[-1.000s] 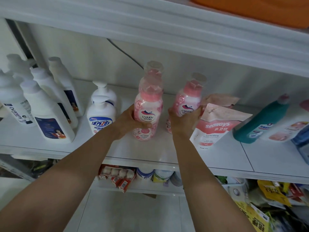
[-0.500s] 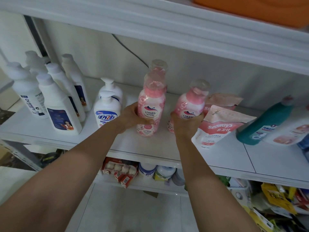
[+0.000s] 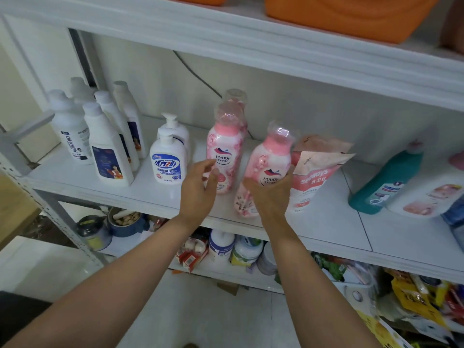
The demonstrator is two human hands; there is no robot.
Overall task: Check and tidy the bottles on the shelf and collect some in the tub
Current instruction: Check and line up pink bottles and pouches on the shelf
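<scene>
Our right grip (image 3: 272, 197) curls around the lower body of the tilted pink bottle (image 3: 272, 159), just right of the upright pink bottle (image 3: 223, 151). We judge the lean brings the label toward us for checking, or begins a lift. We cannot tell whether its base touches the shelf (image 3: 120, 192).

Our left grip (image 3: 200, 187) is loosely spread and holds nothing, in front of the upright pink bottle. We cannot tell whether the fingertips touch it.

A third pink bottle (image 3: 236, 101) stands behind the upright one, and a pump bottle (image 3: 167, 159) is near on its left. A refill pouch (image 3: 313, 177) crowds the tilted bottle's far side. The tilted base is near the shelf's front edge, so outward toward us is the free path. The orange tub (image 3: 351, 18) sits above and to the right, on the upper board.
</scene>
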